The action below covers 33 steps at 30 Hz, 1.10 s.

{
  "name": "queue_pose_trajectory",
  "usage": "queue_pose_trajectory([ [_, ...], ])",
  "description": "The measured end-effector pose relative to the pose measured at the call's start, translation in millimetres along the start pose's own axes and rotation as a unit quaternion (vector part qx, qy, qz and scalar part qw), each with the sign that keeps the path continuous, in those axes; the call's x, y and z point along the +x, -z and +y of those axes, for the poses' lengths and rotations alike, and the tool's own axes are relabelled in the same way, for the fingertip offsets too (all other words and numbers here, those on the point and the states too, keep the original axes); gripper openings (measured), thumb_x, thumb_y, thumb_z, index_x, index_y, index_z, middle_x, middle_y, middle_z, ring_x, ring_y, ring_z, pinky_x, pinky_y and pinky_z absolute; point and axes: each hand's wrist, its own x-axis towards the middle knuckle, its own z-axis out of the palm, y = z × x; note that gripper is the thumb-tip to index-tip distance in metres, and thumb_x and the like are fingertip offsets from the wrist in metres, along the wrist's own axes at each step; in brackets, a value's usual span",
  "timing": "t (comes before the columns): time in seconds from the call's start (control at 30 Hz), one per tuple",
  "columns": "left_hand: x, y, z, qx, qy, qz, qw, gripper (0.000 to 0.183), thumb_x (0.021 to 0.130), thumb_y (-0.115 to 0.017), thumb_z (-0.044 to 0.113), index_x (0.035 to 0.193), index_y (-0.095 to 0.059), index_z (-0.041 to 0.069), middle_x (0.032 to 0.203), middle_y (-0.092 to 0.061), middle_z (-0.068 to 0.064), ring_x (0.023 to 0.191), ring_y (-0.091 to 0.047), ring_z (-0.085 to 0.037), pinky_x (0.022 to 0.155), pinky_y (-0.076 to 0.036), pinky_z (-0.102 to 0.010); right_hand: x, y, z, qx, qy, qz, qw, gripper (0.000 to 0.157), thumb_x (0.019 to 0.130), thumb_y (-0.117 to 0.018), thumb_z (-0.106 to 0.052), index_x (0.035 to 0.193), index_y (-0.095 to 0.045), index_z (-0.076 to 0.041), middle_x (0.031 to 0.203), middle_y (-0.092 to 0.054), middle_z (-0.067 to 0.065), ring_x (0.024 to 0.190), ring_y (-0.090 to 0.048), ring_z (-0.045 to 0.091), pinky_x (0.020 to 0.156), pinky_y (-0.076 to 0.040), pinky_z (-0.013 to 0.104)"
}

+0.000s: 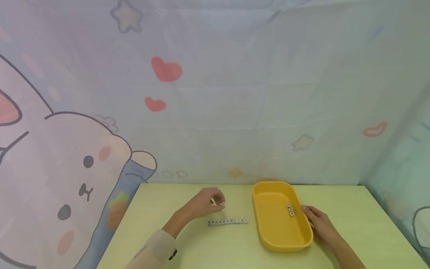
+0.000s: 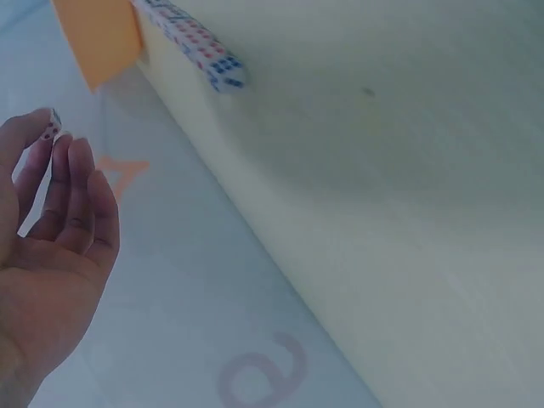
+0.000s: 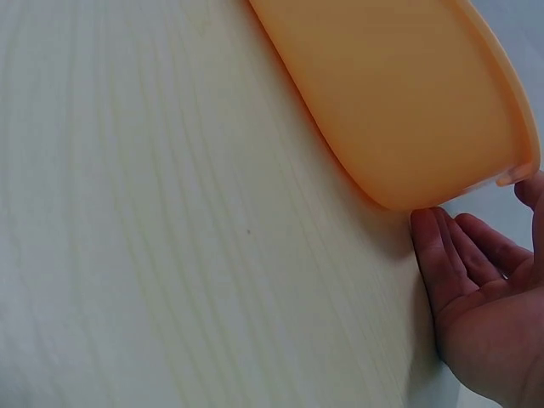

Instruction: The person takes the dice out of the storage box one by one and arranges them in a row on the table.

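Observation:
My left hand (image 1: 206, 203) pinches a small white die (image 2: 52, 127) between thumb and index finger, above the table and just behind a row of dice. The other left fingers are loosely bent in the left wrist view. That row of white dice (image 1: 227, 221) stands side by side in a straight line on the table. To its right is a yellow tray (image 1: 273, 233), with a few more dice (image 1: 290, 210) lying inside near its right wall. My right hand (image 1: 320, 224) holds the tray's right side, thumb at the rim and fingers against the outer wall.
The pale yellow-green table (image 1: 188, 250) has a wood-grain top. A cloth backdrop (image 1: 228, 93) printed with a rabbit, hearts and stars rises along its back edge. At the far right, a dark cable (image 1: 415, 224) curves in front of the side cloth.

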Motion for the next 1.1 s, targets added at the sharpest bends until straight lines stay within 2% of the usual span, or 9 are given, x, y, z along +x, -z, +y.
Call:
queue_pose_trajectory([
  [0.1,-12.2,4.4,-10.8,0.013,0.008,0.003,0.9999,0.005,0.103,-0.073,0.021,0.107,-0.072,0.019,0.099,-0.066,0.012,0.092,-0.064,-0.007,0.083,-0.057,-0.03,-1,-1.2,0,0.002,0.001,-0.003,1.0,0.075,0.111,-0.048,-0.053,0.156,-0.039,0.006,0.151,-0.053,0.02,0.114,-0.063,0.008,0.093,-0.059,0.033],
  [0.3,-27.4,7.7,-28.7,0.028,0.022,0.012,0.9993,0.005,0.1,-0.075,0.015,0.105,-0.072,0.015,0.096,-0.067,0.009,0.089,-0.064,-0.009,0.08,-0.056,-0.03,1,2.3,0,0.011,0.004,-0.003,1.0,0.072,0.111,-0.049,-0.052,0.154,-0.041,0.006,0.141,-0.061,0.012,0.108,-0.065,0.006,0.091,-0.06,0.033],
  [0.47,-41.3,2.0,-45.5,0.048,0.024,0.006,0.9985,0.007,0.097,-0.077,0.01,0.101,-0.073,0.014,0.093,-0.067,0.01,0.086,-0.063,-0.006,0.078,-0.056,-0.028,1,0.2,2,0.012,0.008,-0.004,1.0,0.072,0.111,-0.049,-0.051,0.154,-0.041,0.006,0.141,-0.061,0.012,0.109,-0.065,0.007,0.091,-0.06,0.033],
  [0.67,-55.0,-5.5,-54.7,0.052,0.03,-0.012,0.9981,0.009,0.095,-0.079,0.008,0.1,-0.073,0.012,0.092,-0.065,0.009,0.085,-0.061,-0.007,0.077,-0.056,-0.027,0,-1.7,6,0.011,0.001,-0.001,1.0,0.073,0.111,-0.049,-0.053,0.154,-0.041,0.006,0.143,-0.06,0.014,0.108,-0.065,0.006,0.091,-0.06,0.033],
  [0.9,-54.5,-13.0,-59.0,0.061,0.023,-0.005,0.9979,0.01,0.093,-0.081,0.008,0.096,-0.073,0.012,0.09,-0.065,0.008,0.083,-0.06,-0.007,0.076,-0.055,-0.026,2,-0.7,7,0.007,0.002,0.005,1.0,0.075,0.11,-0.05,-0.053,0.155,-0.04,0.006,0.143,-0.06,0.014,0.108,-0.064,0.006,0.091,-0.06,0.032],
  [1.1,-51.7,-17.1,-61.4,0.061,0.02,-0.013,0.9979,0.01,0.092,-0.082,0.008,0.096,-0.073,0.011,0.09,-0.065,0.006,0.083,-0.06,-0.007,0.076,-0.055,-0.026,3,-1.2,6,0.008,0.004,0.005,1.0,0.074,0.111,-0.049,-0.052,0.155,-0.04,0.007,0.144,-0.059,0.016,0.109,-0.064,0.007,0.091,-0.06,0.032],
])
